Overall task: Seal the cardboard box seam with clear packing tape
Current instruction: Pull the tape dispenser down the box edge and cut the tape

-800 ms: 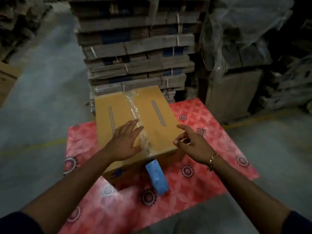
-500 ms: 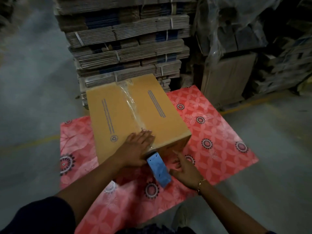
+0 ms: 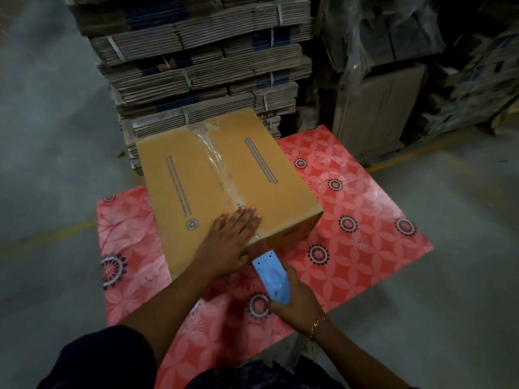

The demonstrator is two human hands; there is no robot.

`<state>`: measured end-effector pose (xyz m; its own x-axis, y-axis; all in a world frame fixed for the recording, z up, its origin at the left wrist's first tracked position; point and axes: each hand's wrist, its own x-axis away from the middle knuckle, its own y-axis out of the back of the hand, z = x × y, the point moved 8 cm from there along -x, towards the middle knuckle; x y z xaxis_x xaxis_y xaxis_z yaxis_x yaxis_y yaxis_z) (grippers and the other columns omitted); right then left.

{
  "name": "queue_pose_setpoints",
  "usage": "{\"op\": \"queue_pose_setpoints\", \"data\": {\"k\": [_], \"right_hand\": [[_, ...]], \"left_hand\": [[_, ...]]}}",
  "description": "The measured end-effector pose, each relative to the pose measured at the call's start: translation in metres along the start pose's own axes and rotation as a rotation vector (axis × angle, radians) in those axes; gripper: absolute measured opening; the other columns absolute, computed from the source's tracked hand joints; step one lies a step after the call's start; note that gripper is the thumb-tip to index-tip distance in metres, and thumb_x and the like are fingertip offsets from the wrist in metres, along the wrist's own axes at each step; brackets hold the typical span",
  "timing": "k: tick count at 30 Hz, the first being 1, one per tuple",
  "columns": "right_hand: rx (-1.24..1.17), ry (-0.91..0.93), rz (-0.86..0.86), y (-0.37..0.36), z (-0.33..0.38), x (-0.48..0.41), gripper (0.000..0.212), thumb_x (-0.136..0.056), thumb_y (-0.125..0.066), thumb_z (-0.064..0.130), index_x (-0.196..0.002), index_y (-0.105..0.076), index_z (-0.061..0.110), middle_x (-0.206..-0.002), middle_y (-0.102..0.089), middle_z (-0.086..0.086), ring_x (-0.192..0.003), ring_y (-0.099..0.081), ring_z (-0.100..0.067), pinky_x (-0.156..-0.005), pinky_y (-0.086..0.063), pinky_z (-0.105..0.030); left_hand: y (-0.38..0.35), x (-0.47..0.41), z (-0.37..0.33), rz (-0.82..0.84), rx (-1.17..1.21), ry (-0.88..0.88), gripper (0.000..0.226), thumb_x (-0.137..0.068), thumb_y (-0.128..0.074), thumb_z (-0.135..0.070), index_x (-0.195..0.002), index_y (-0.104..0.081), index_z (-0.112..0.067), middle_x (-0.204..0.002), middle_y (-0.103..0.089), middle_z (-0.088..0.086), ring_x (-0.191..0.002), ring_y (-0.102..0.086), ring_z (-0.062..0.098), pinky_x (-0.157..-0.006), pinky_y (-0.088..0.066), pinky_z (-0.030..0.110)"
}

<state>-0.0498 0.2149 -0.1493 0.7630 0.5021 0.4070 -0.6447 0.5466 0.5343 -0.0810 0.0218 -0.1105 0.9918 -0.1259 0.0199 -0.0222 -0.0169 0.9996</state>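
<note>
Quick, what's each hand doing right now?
Left hand: open, flat on the box.
Right hand: closed on the blue dispenser.

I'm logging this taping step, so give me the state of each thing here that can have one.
cardboard box: flaps closed, resting on the red mat.
clear tape: laid along the top seam, wrinkled.
left hand: flat, pressing the tape at the box's near edge.
right hand: closed around the dispenser.
blue tape dispenser: held below the box's near edge.
red mat: spread flat on the floor.
</note>
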Motion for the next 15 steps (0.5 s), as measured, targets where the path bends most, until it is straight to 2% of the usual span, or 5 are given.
{"op": "queue_pose_setpoints", "data": {"k": [4, 6, 10, 15], "right_hand": [[-0.051, 0.017, -0.065, 0.011, 0.005, 0.025, 0.09, -0.065, -0.07, 0.05, -0.139, -0.02, 0.054, -0.12, -0.067, 0.012, -0.097, -0.068, -0.012, -0.077, -0.058, -0.034], [-0.036, 0.013, -0.087, 0.014, 0.011, 0.029, 0.084, -0.066, -0.069, 0.054, -0.137, -0.024, 0.053, -0.113, -0.069, 0.011, -0.09, -0.069, -0.013, -0.073, -0.059, -0.035], [0.027, -0.014, -0.137, 0.019, 0.021, 0.031, 0.074, -0.069, -0.069, 0.066, -0.132, -0.033, 0.048, -0.1, -0.072, 0.009, -0.078, -0.07, -0.013, -0.063, -0.058, -0.035], [-0.001, -0.019, -0.171, 0.026, 0.031, 0.041, 0.064, -0.071, -0.067, 0.063, -0.127, -0.04, 0.048, -0.093, -0.072, 0.008, -0.073, -0.068, -0.008, -0.064, -0.058, -0.041]], "left_hand": [[0.0, 0.001, -0.001, -0.064, 0.008, 0.025, 0.085, -0.091, -0.051, -0.062, -0.16, -0.021, -0.024, -0.169, -0.023, 0.003, -0.155, -0.025, 0.022, -0.119, -0.031, 0.054], [-0.002, 0.0, -0.001, -0.069, 0.008, 0.03, 0.079, -0.095, -0.043, -0.064, -0.16, -0.021, -0.024, -0.169, -0.023, 0.002, -0.155, -0.024, 0.021, -0.12, -0.029, 0.053], [-0.003, 0.0, -0.001, -0.077, -0.005, 0.031, 0.077, -0.097, -0.042, -0.062, -0.16, -0.022, -0.024, -0.169, -0.023, 0.003, -0.155, -0.024, 0.022, -0.121, -0.027, 0.053], [0.0, 0.001, -0.003, -0.085, -0.003, 0.026, 0.072, -0.098, -0.026, -0.06, -0.159, -0.028, -0.021, -0.168, -0.028, 0.005, -0.154, -0.028, 0.024, -0.12, -0.029, 0.053]]}}
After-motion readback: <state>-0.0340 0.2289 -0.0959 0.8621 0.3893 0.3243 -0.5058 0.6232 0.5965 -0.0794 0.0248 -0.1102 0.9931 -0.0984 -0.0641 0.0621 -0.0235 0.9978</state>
